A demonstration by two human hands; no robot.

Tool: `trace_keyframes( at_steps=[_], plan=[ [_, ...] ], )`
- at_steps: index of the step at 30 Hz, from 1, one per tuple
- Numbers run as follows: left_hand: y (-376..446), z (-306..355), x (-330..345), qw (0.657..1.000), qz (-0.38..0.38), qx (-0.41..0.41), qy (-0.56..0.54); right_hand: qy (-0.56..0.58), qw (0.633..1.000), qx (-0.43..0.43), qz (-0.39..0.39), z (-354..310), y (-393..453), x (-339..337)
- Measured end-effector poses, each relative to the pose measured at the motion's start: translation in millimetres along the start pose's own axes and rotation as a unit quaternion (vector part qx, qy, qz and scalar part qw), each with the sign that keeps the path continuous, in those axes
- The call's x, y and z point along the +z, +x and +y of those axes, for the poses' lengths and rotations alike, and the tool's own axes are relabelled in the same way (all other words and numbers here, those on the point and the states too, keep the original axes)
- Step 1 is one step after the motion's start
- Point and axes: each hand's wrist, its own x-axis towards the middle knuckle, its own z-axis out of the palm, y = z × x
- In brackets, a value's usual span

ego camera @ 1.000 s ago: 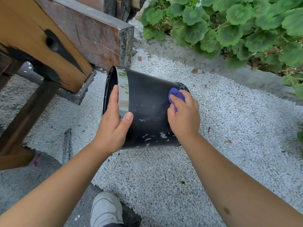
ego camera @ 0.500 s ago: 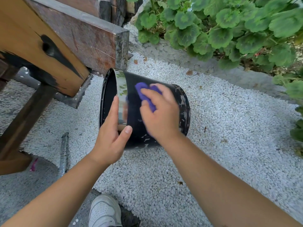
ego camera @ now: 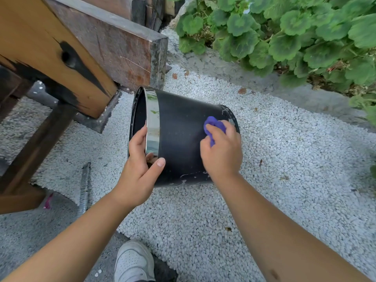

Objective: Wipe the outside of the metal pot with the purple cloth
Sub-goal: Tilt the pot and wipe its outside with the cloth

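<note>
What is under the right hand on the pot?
A bunched purple cloth shows past the right hand, pressed to the metal pot. The rest of it is covered.

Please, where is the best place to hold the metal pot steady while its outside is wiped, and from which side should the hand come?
Probably the shiny rim band at the open mouth, taken from the near side. The metal pot lies on its side, mouth to the left, so fingers can hook inside while the thumb presses outside, as the left hand does. This leaves the dark wall free for the right hand with the purple cloth.
</note>
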Motion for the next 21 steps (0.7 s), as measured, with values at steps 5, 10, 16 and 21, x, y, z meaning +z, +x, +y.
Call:
trace_keyframes(
  at_steps=[5, 10, 16, 21],
  plan=[
    [-11, -4, -7, 0.997, -0.062, -0.001, 0.049, -0.028, 0.998, 0.048, -0.023, 27, 12, -1],
    [-29, -12, 3, 0.993, -0.026, -0.03, 0.115, -0.033, 0.997, 0.057, -0.03, 32, 13, -3],
    [-9, 5, 4, 0.994, -0.031, -0.031, 0.105, 0.029, 0.99, 0.112, -0.083, 23, 41, -28],
    [28, 34, 3, 0.996, 0.013, -0.074, 0.049, 0.17, 0.979, 0.104, -0.051, -36, 45, -39]
  ],
)
